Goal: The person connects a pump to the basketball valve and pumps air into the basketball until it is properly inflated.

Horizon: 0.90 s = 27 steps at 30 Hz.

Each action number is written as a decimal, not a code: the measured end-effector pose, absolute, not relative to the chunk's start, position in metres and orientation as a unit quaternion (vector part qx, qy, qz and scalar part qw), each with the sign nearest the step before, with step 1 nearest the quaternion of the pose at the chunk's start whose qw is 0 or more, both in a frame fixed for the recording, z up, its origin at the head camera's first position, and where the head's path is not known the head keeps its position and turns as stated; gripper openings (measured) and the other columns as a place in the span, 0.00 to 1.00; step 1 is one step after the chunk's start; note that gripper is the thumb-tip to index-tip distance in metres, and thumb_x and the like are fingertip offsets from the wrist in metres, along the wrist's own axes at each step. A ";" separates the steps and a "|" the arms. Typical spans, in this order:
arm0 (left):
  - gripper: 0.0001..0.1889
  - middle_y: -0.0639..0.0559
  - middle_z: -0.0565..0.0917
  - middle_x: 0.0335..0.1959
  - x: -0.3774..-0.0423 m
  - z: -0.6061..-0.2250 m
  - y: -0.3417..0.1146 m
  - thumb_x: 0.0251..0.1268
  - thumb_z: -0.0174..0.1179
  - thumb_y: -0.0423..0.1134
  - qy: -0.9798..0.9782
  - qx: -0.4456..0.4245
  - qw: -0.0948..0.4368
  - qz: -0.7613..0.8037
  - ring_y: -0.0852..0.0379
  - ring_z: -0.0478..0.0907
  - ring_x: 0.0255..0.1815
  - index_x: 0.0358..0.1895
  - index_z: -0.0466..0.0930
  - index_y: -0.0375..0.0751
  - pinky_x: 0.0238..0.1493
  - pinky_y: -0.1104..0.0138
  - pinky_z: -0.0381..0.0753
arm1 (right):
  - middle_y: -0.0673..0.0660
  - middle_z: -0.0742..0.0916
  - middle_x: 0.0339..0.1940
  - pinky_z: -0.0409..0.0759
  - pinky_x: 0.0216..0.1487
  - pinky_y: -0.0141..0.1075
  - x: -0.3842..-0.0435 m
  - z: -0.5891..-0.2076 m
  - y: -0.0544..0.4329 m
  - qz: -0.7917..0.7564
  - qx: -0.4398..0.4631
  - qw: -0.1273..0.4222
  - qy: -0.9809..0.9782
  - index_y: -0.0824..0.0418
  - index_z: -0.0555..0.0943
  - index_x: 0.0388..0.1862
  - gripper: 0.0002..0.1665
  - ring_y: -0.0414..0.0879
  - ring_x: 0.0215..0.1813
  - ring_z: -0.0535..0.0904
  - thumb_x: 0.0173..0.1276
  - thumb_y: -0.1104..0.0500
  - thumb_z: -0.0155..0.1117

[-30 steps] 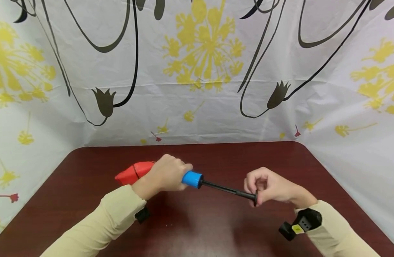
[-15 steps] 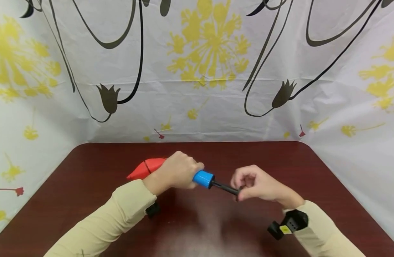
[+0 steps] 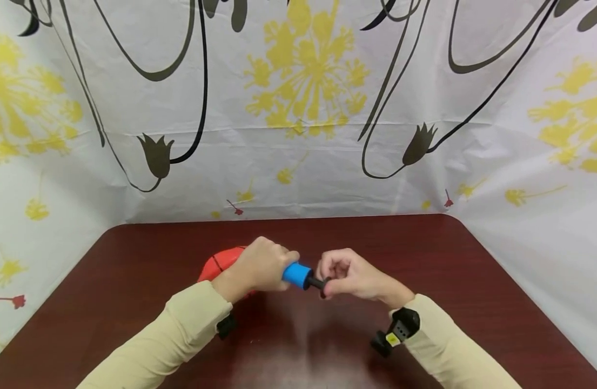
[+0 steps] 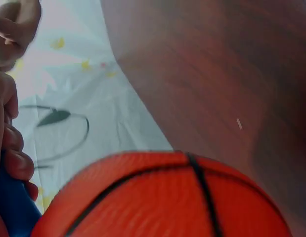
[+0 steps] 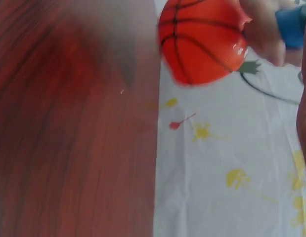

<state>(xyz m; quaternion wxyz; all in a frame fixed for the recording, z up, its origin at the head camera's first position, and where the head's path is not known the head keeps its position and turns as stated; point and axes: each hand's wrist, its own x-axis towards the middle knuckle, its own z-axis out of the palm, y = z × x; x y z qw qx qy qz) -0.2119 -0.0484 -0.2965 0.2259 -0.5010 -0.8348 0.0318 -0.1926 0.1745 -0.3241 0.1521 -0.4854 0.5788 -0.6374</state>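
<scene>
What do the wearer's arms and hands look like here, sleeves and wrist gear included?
The left hand and right hand are ungloved. The left sleeve and right sleeve are long and cream-beige. A chunky black device with a yellow label sits at the right wrist; a dark device shows partly at the left. No cables are visible.

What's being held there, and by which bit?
A blue hand pump: the left grip is wrapped around its barrel, and the right grip pinches the black handle on its rod.

Dark red-brown tabletop (image 3: pixel 303 335) with rounded far corners, white cloth (image 3: pixel 259 156) behind, yellow flower prints (image 3: pixel 310 70) across it.
</scene>
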 end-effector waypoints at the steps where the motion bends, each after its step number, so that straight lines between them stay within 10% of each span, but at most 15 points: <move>1: 0.12 0.58 0.68 0.11 -0.212 -0.297 -0.050 0.38 0.63 0.46 -0.832 -0.504 0.227 0.032 0.64 0.64 0.11 0.22 0.70 0.46 0.15 0.72 0.64 | 0.51 0.76 0.28 0.70 0.26 0.29 -0.192 -0.324 0.171 -0.634 -0.477 0.151 0.589 0.68 0.68 0.26 0.12 0.40 0.29 0.71 0.56 0.64 0.62; 13: 0.16 0.57 0.75 0.15 -0.214 -0.288 -0.071 0.38 0.65 0.50 -0.851 -0.484 0.200 0.053 0.64 0.68 0.13 0.25 0.71 0.46 0.17 0.71 0.67 | 0.66 0.71 0.22 0.73 0.20 0.37 -0.181 -0.321 0.216 -0.641 -0.542 0.214 0.499 0.70 0.64 0.26 0.14 0.45 0.29 0.77 0.58 0.64 0.60; 27: 0.13 0.57 0.71 0.12 -0.212 -0.286 -0.058 0.40 0.63 0.48 -0.838 -0.498 0.217 0.049 0.64 0.65 0.12 0.23 0.71 0.46 0.15 0.72 0.65 | 0.52 0.79 0.29 0.72 0.29 0.29 -0.192 -0.321 0.185 -0.657 -0.501 0.182 0.533 0.68 0.67 0.26 0.12 0.40 0.32 0.74 0.56 0.65 0.62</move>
